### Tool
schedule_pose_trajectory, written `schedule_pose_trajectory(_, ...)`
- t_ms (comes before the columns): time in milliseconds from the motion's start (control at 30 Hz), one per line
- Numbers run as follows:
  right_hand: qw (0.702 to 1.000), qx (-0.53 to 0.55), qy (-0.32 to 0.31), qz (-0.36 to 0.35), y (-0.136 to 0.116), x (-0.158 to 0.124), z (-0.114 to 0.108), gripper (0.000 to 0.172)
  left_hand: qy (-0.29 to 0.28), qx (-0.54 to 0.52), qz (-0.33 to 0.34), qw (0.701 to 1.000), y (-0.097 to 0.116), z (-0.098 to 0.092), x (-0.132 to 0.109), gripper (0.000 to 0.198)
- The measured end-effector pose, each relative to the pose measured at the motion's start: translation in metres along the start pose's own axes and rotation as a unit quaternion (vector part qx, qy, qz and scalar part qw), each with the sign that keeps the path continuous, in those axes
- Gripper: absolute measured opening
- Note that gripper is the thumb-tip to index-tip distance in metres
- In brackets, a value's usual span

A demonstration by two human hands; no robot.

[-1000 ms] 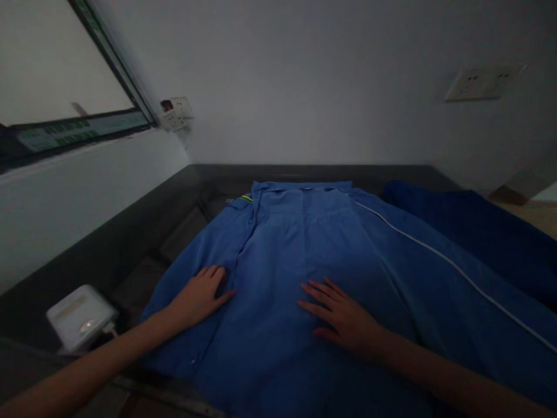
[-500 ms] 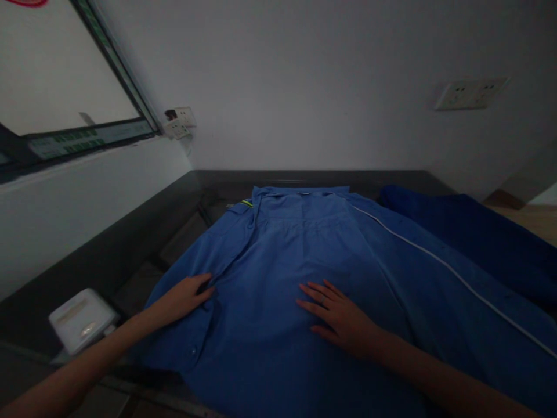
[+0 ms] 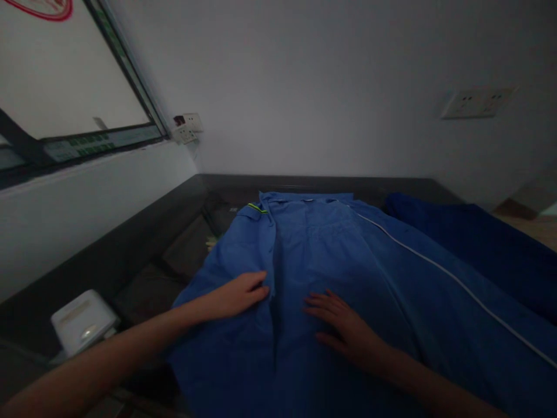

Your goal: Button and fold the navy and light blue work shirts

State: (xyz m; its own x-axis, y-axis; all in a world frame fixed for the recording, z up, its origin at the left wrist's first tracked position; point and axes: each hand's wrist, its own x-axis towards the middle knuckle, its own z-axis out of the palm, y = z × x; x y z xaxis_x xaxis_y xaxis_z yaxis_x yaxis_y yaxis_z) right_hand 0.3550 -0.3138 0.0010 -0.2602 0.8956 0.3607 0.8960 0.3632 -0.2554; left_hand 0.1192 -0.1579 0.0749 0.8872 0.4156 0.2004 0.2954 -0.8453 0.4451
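Note:
A blue work jacket (image 3: 304,255) lies spread before me, collar at the far end, with white piping along its right side and a yellow-green stripe above a pocket flap on its left. My left hand (image 3: 243,295) pinches the edge of the jacket's left front panel between thumb and fingers, over the lining. On the inner back of the jacket rests my right hand (image 3: 343,328), palm down, fingers extended and slightly blurred.
A darker blue garment (image 3: 470,238) lies at the right. Left of the jacket sits a white box-like device (image 3: 85,322) on the dark surface. Wall sockets (image 3: 478,103) and a window (image 3: 78,75) are behind.
My left hand has moved right, drawing the jacket's left front panel inward over the lining. My right hand has stayed nearly in place. The view has shifted slightly.

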Motion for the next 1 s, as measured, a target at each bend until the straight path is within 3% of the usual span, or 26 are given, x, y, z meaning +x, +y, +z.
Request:
schedule_pose_trajectory(167, 0.980, 0.138, 0.122, 0.069, -0.003, -0.002, -0.001, 0.034, -0.109, -0.046, 0.063, 0.991, 0.034, 0.032, 0.025, 0.021)
schedule_pose_trajectory(267, 0.959, 0.234, 0.120, 0.103, -0.006, -0.003, 0.000, 0.037, -0.145, -0.076, 0.097, 0.982, 0.046, 0.045, 0.029, 0.019)
schedule_pose_trajectory(367, 0.937, 0.308, 0.091, 0.136, -0.009, -0.004, 0.000, 0.048, -0.154, -0.088, 0.126, 0.976, 0.051, 0.043, 0.024, 0.019)
schedule_pose_trajectory(467, 0.917, 0.367, 0.071, 0.141, -0.011, -0.003, -0.001, 0.057, -0.122, -0.092, 0.129, 0.980, 0.047, 0.022, 0.007, 0.030)
schedule_pose_trajectory(567, 0.908, 0.393, 0.045, 0.135, -0.013, -0.002, -0.003, 0.052, -0.052, -0.046, 0.087, 0.994, 0.028, -0.013, -0.015, 0.031)
schedule_pose_trajectory(667, 0.927, 0.348, 0.018, 0.142, -0.015, -0.002, -0.006, 0.038, 0.045, 0.057, 0.019, 0.997, -0.006, -0.047, -0.041, 0.031)
schedule_pose_trajectory(767, 0.950, 0.278, 0.011, 0.140, -0.017, -0.004, -0.008, 0.031, 0.081, 0.119, -0.051, 0.988, -0.044, -0.065, -0.073, 0.031)
schedule_pose_trajectory(867, 0.968, 0.221, 0.024, 0.118, -0.017, -0.005, -0.009, 0.029, 0.044, 0.112, -0.079, 0.990, -0.071, -0.062, -0.107, 0.031)
schedule_pose_trajectory(1000, 0.972, 0.205, 0.025, 0.109, -0.018, -0.003, -0.012, 0.027, -0.009, 0.030, -0.072, 0.997, -0.091, -0.029, -0.137, 0.051)
